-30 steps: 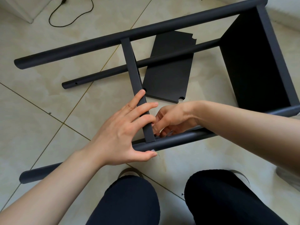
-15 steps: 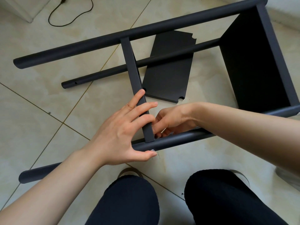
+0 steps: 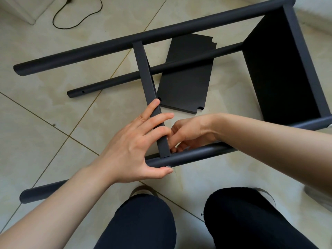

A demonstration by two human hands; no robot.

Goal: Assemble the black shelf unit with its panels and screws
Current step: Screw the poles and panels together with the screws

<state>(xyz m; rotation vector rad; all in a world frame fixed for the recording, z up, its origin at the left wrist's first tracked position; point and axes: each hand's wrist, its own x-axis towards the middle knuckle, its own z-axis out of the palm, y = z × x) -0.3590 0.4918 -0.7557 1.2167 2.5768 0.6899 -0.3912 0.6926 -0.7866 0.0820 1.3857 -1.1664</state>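
Observation:
The black shelf unit lies on its side on the tiled floor. A flat cross panel runs edge-up from the far round post to the near post. My left hand spans their joint, fingers laid straight over the panel's edge and thumb under the near post beside a silver screw head. My right hand reaches in behind the panel, fingers curled at the joint; what they pinch is hidden. A fitted end panel stands at the right. A loose black panel lies flat under a third post.
A black cable lies on the tiles at the top left, next to a white furniture corner. My knees in dark trousers fill the bottom of the view. A pale plastic wrap shows at the right edge.
Both hands stay at the same joint. The fingers of my right hand have shifted slightly behind the panel; the frame has not moved.

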